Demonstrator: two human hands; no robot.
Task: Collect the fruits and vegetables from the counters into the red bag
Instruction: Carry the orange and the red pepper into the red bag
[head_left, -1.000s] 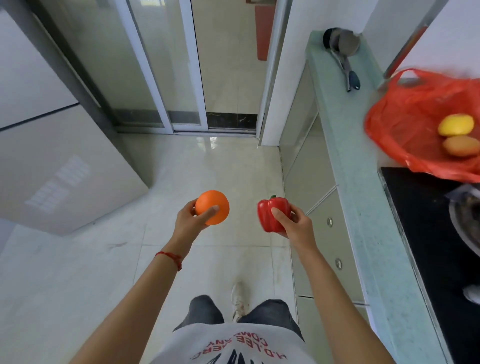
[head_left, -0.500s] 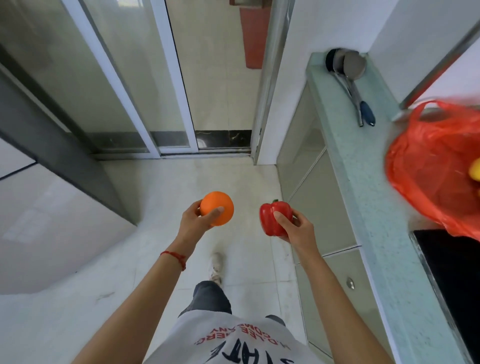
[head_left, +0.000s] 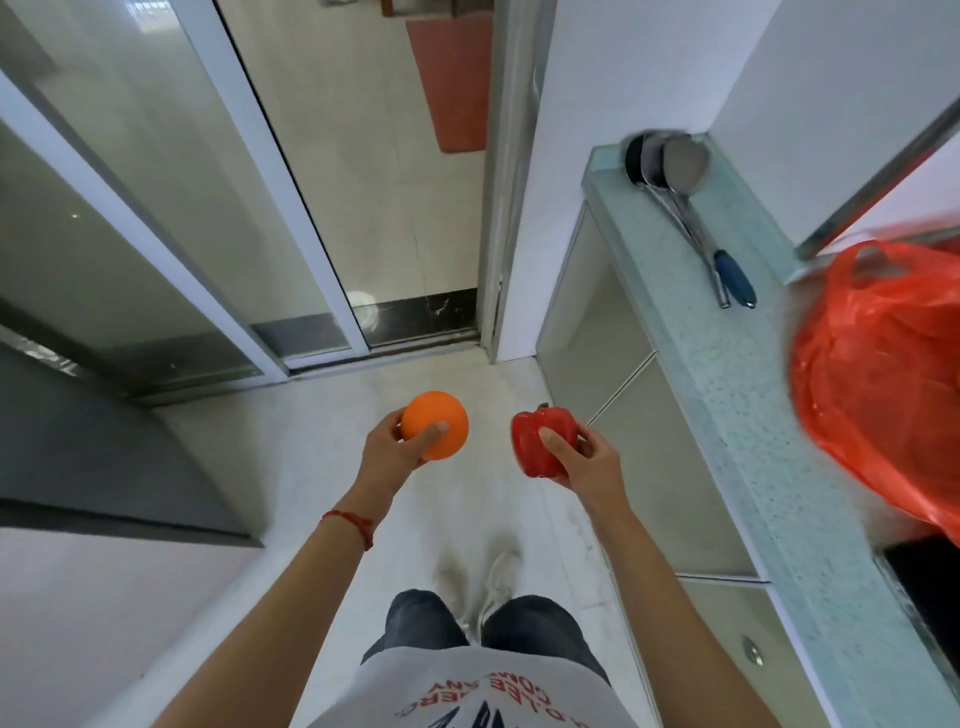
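My left hand (head_left: 387, 449) grips an orange (head_left: 435, 425) held out over the floor in front of me. A red bell pepper (head_left: 540, 441) sits in my right hand (head_left: 589, 462), fingers curled round it, a little right of the orange. The red plastic bag (head_left: 883, 379) lies open on the pale green counter (head_left: 737, 415) at the right edge, well to the right of both hands. What lies inside the bag is cut off by the frame.
Metal ladles with a blue handle (head_left: 691, 208) lie at the counter's far end. A black hob (head_left: 930, 582) sits on the counter at the lower right. Glass sliding doors (head_left: 291, 208) stand ahead, cabinet fronts (head_left: 613, 364) under the counter, white tiled floor below.
The view has swung left and tilted up: the bag slid to the right edge and its fruits left the frame. Both hands keep hold of the orange and the pepper.
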